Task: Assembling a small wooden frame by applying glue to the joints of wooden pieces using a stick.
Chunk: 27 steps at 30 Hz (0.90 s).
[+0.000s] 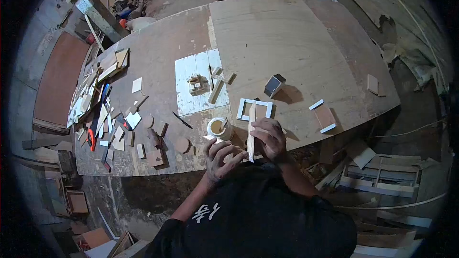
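While we stood at the near edge of the worktop (pixel 287 33), our right hand (pixel 270 137) gripped a narrow pale wooden strip (pixel 251 131), fingers curled round its lower part. That strip ran away from us, its far end lying across a small white U-shaped frame (pixel 254 107) which rested flat on the plywood just beyond our knuckles. Our left hand (pixel 221 156) was half curled beside the strip's near end, fingertips touching a small pale piece (pixel 213 139); whether it truly pinched that piece we could not tell. Just beyond this hand, close to the near edge, stood a round white pot (pixel 220 127), open at the top.

Farther toward the middle of the worktop lay a white painted board (pixel 189 95) carrying a little wooden assembly (pixel 198 84) and a few short sticks. To its right, a small dark open box (pixel 274 85) sat tilted. Nearer the right edge lay a brown panel with white end strips (pixel 323 116). Along the left edge, offcuts and scraps (pixel 103 105) lay crowded together, with wooden discs (pixel 181 144) near the front corner.
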Each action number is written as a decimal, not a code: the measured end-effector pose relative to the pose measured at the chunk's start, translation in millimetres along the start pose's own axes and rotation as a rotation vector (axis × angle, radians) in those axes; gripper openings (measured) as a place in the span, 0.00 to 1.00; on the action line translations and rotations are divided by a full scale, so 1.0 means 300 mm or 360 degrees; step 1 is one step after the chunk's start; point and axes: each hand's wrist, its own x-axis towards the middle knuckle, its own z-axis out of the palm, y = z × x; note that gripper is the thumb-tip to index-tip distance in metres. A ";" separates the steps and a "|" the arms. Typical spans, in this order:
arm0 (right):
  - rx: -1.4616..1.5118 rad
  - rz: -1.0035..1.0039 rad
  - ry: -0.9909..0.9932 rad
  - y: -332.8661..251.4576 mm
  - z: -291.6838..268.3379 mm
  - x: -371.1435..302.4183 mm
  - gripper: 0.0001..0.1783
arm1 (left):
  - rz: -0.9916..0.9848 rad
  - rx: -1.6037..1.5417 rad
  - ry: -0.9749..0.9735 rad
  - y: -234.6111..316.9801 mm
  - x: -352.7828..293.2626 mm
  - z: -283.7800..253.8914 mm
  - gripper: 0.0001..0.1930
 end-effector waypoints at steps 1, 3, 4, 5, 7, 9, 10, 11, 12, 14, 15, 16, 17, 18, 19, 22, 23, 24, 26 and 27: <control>0.0014 0.0023 -0.0028 -0.004 -0.001 -0.002 0.13 | 0.0018 0.0009 -0.0034 0.003 0.002 -0.002 0.17; 0.0025 0.0050 -0.0054 -0.010 -0.002 -0.008 0.13 | 0.0010 -0.0046 -0.0021 0.008 0.005 -0.006 0.17; 0.0053 0.0056 -0.0053 -0.013 -0.001 -0.011 0.13 | 0.0006 -0.0089 -0.0043 0.010 0.006 -0.007 0.17; 0.0082 0.0063 -0.0053 -0.015 -0.001 -0.015 0.13 | 0.0006 -0.0093 -0.0046 0.010 0.006 -0.006 0.17; 0.0072 0.0058 -0.0051 -0.017 0.001 -0.020 0.14 | 0.0060 -0.0097 -0.0077 0.009 0.003 -0.005 0.16; 0.0065 0.0051 -0.0050 -0.019 0.002 -0.026 0.14 | 0.0049 -0.0136 -0.0076 0.008 -0.006 -0.005 0.15; 0.0066 0.0059 -0.0061 -0.020 0.003 -0.028 0.15 | 0.0055 -0.0157 -0.0132 0.007 -0.011 -0.004 0.15; 0.0059 0.0076 -0.0053 -0.021 0.003 -0.029 0.16 | 0.0033 -0.0171 -0.0105 0.005 -0.016 -0.002 0.15; 0.0065 0.0070 -0.0072 -0.023 0.003 -0.031 0.16 | 0.0022 -0.0206 -0.0099 0.004 -0.021 0.001 0.15; 0.0060 0.0108 -0.0074 -0.027 0.004 -0.032 0.17 | 0.0013 -0.0244 -0.0093 0.001 -0.028 0.008 0.15; 0.0072 0.0103 -0.0081 -0.028 0.004 -0.032 0.17 | -0.0010 -0.0285 -0.0075 0.000 -0.031 0.013 0.15; 0.0078 0.0109 -0.0071 -0.029 0.004 -0.031 0.16 | -0.0012 -0.0323 -0.0055 -0.001 -0.033 0.017 0.14; 0.0079 0.0141 -0.0068 -0.029 0.004 -0.029 0.16 | -0.0031 -0.0328 -0.0059 -0.004 -0.032 0.027 0.14; 0.0082 0.0114 -0.0058 -0.028 0.002 -0.028 0.16 | -0.0020 -0.0343 0.0040 -0.005 -0.030 0.036 0.14; 0.0033 0.0132 -0.0097 -0.028 0.000 -0.025 0.16 | -0.0015 -0.0344 0.0077 -0.006 -0.029 0.038 0.14; 0.0058 0.0130 -0.0130 -0.028 -0.003 -0.014 0.16 | -0.0237 -0.0418 0.0101 0.002 -0.025 0.034 0.15; 0.0051 0.0163 -0.0182 -0.030 -0.007 -0.012 0.17 | -0.0356 -0.0477 0.0066 0.005 -0.025 0.026 0.14; 0.0046 0.0222 -0.0216 -0.031 -0.009 -0.008 0.17 | -0.0331 -0.0473 0.0053 0.004 -0.020 0.024 0.14; 0.0037 0.0218 -0.0229 -0.041 -0.008 0.000 0.17 | -0.0862 -0.0941 0.0095 0.012 -0.009 0.031 0.13; 0.0034 0.0262 -0.0237 -0.045 -0.010 0.004 0.17 | -0.1193 -0.1326 0.0124 0.019 -0.005 0.034 0.11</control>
